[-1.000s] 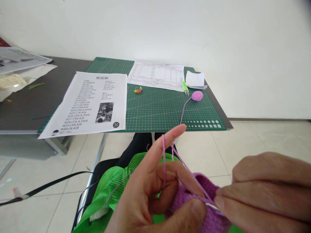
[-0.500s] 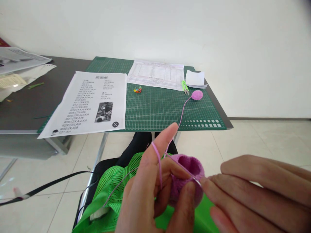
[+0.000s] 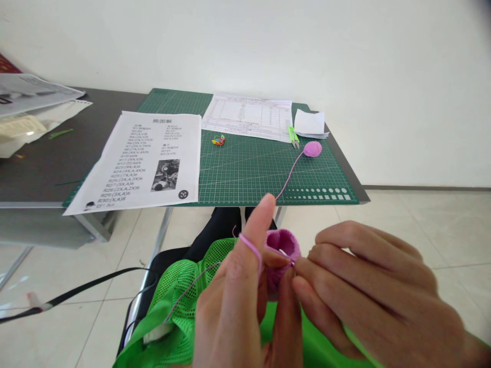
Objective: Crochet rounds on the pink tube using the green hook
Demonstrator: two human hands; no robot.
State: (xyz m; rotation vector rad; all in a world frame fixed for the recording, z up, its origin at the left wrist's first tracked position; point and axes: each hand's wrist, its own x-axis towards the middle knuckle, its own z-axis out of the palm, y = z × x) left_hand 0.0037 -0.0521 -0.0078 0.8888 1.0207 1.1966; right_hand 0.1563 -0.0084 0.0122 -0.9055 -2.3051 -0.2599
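My left hand (image 3: 233,296) pinches the edge of a pink, cup-shaped crochet piece (image 3: 292,242) between thumb and fingers. Its index finger points up, with pink yarn (image 3: 250,245) looped round it. My right hand (image 3: 368,286) is closed on a crochet hook (image 3: 283,252), whose silver tip shows at the rim of the piece; most of the hook is hidden by the fingers. Both hands meet at that rim, above my lap. On the table, a small pink yarn ball (image 3: 312,149) has a strand running down toward my left hand.
A green cutting mat (image 3: 245,174) covers part of the dark table (image 3: 111,102). On it lie a printed pattern sheet (image 3: 146,153), a form (image 3: 249,115), colourful stitch markers (image 3: 218,140), green thread snips (image 3: 293,137) and white paper slips (image 3: 310,122). Green mesh fabric (image 3: 180,286) covers my lap.
My right hand has moved left, closer to my left hand. The hook tip now reaches over the opening of the crochet piece, which has shifted slightly left and up.
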